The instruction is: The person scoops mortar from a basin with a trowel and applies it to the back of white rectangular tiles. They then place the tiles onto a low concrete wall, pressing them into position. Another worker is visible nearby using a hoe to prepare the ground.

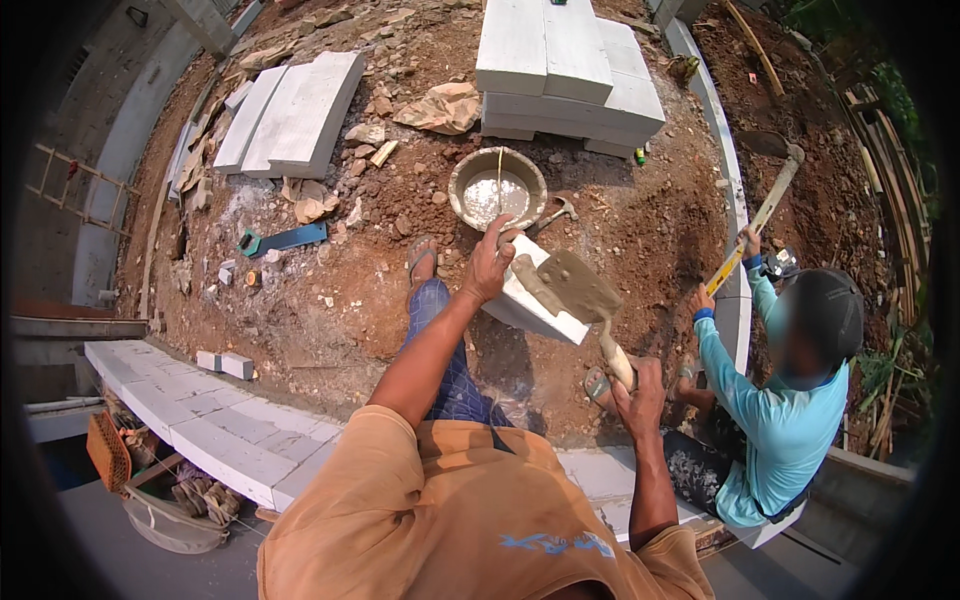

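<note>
"Where is the block?"

"Directly ahead of me, between my two hands. The white block [520, 308] lies nearest my left hand [488, 268], which clasps its upper-left end; the grip's underside is hidden. Its long axis appears to slant from that hand down toward my right, though the trowel [582, 287] covers part of it."

"And the right?"

"My right hand [645, 388] is closed around the trowel's handle, below and to the right of the block. The blade, loaded with grey mortar [532, 287], reaches back over the block's upper face, toward my left hand. I cannot tell how much of the mortar rests on the block itself."

"What about the containers?"

"A round bucket [456, 190] stands on the dirt just beyond my left hand, with wet, pale grey mix [484, 200] inside. A claw hammer [565, 207] lies beside it. At far lower left, an orange crate [103, 450] leans near a grey tub [165, 532] of jumbled items, too small to identify."
</note>
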{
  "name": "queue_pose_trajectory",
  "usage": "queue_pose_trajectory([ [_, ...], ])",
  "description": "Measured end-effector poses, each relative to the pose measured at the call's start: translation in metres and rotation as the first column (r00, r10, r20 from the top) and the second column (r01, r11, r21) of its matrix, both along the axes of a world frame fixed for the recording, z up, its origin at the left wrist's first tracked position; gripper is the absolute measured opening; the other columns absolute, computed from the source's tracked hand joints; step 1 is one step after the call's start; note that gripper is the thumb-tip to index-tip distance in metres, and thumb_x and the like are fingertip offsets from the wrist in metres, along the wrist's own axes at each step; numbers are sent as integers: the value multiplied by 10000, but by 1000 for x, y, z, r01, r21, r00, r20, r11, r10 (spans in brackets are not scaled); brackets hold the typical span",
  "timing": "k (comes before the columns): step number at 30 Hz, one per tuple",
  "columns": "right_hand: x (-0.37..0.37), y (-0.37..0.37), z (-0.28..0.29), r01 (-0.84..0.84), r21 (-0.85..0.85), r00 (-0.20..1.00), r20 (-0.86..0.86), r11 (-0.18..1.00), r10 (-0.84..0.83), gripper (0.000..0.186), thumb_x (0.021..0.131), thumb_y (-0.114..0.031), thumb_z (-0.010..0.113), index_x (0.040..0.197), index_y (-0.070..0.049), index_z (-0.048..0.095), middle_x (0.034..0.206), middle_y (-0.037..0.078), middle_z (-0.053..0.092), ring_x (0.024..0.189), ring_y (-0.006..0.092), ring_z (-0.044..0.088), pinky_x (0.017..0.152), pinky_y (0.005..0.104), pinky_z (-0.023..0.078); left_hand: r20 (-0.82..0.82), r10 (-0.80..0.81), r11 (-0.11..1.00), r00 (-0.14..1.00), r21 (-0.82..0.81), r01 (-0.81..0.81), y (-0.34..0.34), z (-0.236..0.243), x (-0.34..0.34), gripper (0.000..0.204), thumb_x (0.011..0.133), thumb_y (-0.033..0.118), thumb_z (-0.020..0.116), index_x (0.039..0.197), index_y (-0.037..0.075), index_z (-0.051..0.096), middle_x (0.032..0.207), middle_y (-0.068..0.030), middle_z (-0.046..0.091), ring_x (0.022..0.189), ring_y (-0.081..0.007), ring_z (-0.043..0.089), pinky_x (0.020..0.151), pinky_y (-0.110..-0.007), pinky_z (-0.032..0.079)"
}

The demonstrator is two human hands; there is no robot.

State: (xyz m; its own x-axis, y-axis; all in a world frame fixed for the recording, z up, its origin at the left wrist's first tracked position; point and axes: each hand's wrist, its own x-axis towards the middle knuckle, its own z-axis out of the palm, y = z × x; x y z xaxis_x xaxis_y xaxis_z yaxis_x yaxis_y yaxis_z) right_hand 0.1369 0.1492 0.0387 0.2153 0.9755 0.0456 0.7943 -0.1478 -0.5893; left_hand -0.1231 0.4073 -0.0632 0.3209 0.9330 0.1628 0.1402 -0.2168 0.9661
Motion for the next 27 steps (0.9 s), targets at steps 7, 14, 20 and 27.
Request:
queue_pose_trajectory([
  [7, -8, 11, 5, 6, 35, 996, 84, 999, -9, 455, 773, -93, 745, 1209, -64, 620, 1073, 177, 564, 963, 406, 621, 779, 472, 526, 96, -1, 999, 995, -47, 6, 14, -16, -23, 925, 966, 749, 365, 1512, 7, 284, 1258, -202, 659, 1176, -258, 598, 1050, -367, 417],
  [14, -36, 58, 1, -53, 2, 985, 164, 999, 52, 550, 790, -96, 745, 1312, -91, 571, 1079, 159, 535, 943, 402, 617, 737, 491, 529, 149, 34, 990, 988, -139, -13, 16, -27, -36, 1006, 956, 756, 370, 1588, 12, 130, 1288, -216, 645, 1175, -252, 587, 1048, -352, 415],
  [20, -70, 84, 14, -117, -17, 968, 220, 993, 118, 509, 830, -111, 721, 1314, -106, 564, 1102, 172, 526, 899, 427, 633, 720, 495, 539, 174, 130, 988, 976, -101, -114, 21, -30, -40, 1057, 939, 811, 263, 1612, 25, 48, 1250, -210, 686, 1127, -261, 615, 1019, -335, 408],
  [27, -72, 61, 6, -131, 13, 969, 211, 991, 125, 553, 787, -114, 771, 1311, -120, 591, 1065, 156, 541, 858, 385, 649, 678, 474, 538, 216, 114, 992, 970, -81, -98, 24, -27, -36, 1029, 965, 773, 263, 1606, -5, 57, 1318, -227, 638, 1296, -278, 541, 1126, -378, 335],
])
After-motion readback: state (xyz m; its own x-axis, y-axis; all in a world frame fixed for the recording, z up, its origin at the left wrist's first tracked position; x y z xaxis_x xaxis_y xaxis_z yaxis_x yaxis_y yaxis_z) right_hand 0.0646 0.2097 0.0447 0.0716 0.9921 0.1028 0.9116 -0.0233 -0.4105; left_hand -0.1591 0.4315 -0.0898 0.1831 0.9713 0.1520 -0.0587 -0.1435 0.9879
